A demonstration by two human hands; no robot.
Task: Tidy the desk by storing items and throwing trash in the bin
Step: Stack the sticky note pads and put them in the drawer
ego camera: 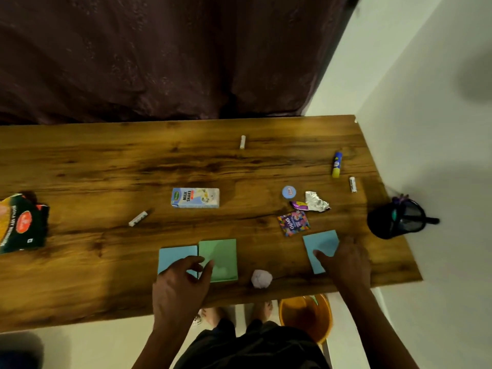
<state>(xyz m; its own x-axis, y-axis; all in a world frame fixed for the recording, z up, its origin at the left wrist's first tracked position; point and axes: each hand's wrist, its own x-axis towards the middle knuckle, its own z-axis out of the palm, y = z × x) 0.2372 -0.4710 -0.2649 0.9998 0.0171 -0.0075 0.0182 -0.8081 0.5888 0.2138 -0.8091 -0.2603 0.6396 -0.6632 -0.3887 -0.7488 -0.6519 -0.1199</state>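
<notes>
On the wooden desk, near its front edge, a blue paper sheet and a green sheet lie side by side. My left hand hovers over their seam with forefinger and thumb curved and apart, touching the sheets. A second blue sheet lies to the right, with the straight fingers of my right hand resting on it. A crumpled paper ball sits between my hands. Trash includes a milkshake carton, a snack bag, a Gems packet and a foil wrapper.
An orange bin stands on the floor under the desk's front edge. A black mesh pen holder stands at the right edge by the wall. A glue stick, a round blue lid and small white tubes lie scattered.
</notes>
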